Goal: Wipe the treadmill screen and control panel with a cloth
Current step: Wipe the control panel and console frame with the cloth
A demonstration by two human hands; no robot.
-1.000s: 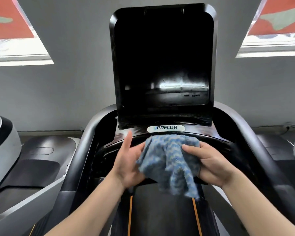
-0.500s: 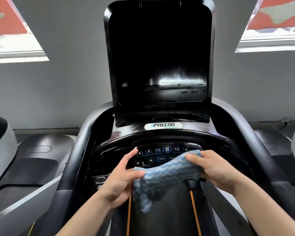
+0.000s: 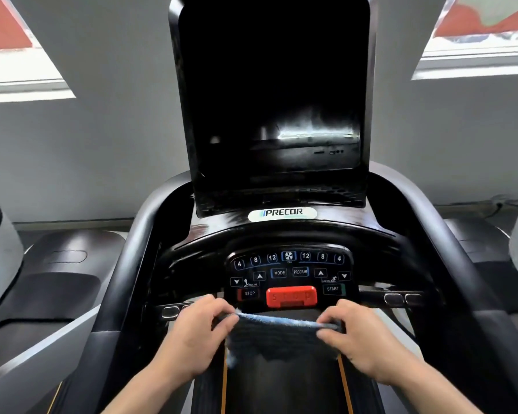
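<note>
The treadmill's tall black screen (image 3: 272, 94) stands upright ahead, dark, with a pale reflection low on it. Below it lies the control panel (image 3: 290, 273) with numbered buttons, arrows, MODE, PROGRAM, START, STOP and a red stop bar (image 3: 291, 296). A blue cloth (image 3: 277, 334) hangs stretched just below the panel, above the belt. My left hand (image 3: 198, 333) pinches its left top corner and my right hand (image 3: 359, 336) pinches its right top corner. The cloth does not touch the panel.
Curved black handrails (image 3: 138, 240) run down both sides of the console. Neighbouring treadmills (image 3: 57, 279) stand left and right. A grey wall with bright windows (image 3: 21, 82) lies behind. The belt (image 3: 281, 386) with orange side lines runs below my hands.
Both hands have brought the cloth down from in front of the logo to below the panel and pulled it taut between them. The control buttons and red stop bar are now uncovered.
</note>
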